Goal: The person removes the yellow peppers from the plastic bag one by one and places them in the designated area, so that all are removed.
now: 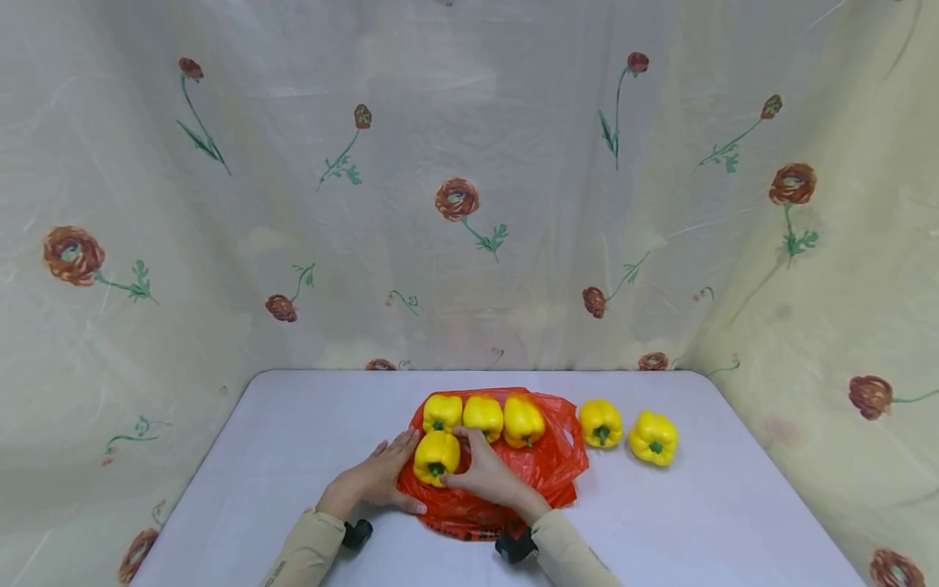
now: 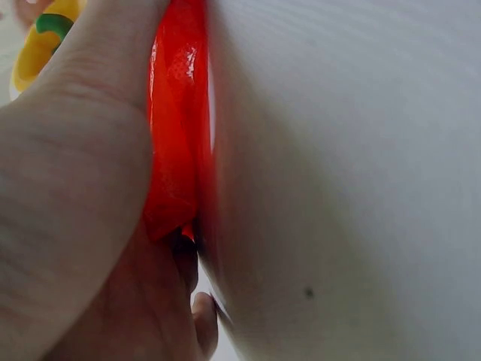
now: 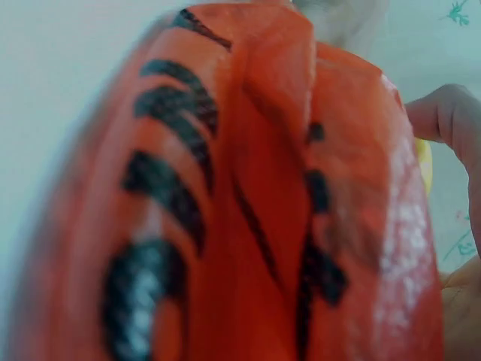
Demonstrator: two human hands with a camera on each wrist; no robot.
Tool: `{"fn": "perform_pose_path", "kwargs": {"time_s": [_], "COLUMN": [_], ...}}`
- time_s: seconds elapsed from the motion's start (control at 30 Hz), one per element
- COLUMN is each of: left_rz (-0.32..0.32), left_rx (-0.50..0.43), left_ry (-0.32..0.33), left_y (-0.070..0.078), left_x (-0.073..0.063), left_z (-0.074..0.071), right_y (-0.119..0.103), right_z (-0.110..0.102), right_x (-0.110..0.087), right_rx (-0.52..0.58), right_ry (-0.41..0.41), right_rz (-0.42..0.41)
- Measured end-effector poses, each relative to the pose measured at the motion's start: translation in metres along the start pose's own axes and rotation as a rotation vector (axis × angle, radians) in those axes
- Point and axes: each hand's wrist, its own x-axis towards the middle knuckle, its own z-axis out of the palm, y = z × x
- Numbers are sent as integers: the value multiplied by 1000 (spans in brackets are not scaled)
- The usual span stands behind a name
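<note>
A red plastic bag [image 1: 539, 466] lies spread on the table, with black print near its front edge. My right hand [image 1: 493, 475] holds a yellow bell pepper [image 1: 436, 453] at the bag's left front, thumb and fingers on its right side. Spread along the left edge of the bag, my left hand [image 1: 377, 477] touches the red plastic with fairly straight fingers. Behind the held pepper sit three more on the bag: a left one [image 1: 443, 410], a middle one [image 1: 482, 414] and a right one [image 1: 523, 420]. Bag folds [image 3: 361, 188] fill much of the right wrist view.
Two further yellow bell peppers, a nearer-to-bag one [image 1: 600, 422] and an outer one [image 1: 653, 438], lie on the white table [image 1: 704, 522] right of the bag. A flower-printed curtain [image 1: 543, 204] hangs behind the table and along both sides.
</note>
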Motion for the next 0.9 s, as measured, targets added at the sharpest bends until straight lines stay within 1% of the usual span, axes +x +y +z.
{"fn": "perform_pose_path", "kwargs": {"time_s": [0.13, 0.33, 0.5, 0.73, 0.9], "left_rz": [4, -4, 12, 3, -2], "left_rx": [7, 8, 11, 14, 17], "left_ry": [3, -7, -3, 1, 1], "left_y": [-1, 0, -1, -2, -1], "left_x": [1, 0, 0, 2, 1], "left_z": [0, 0, 0, 1, 1], "right_y": [1, 4, 8, 10, 13], "right_z": [2, 4, 6, 9, 10], "right_x": [0, 1, 3, 4, 5], "right_rx": [16, 57, 78, 116, 117], "right_ry": [14, 13, 9, 12, 19], "right_rz": [-4, 20, 40, 34, 36]}}
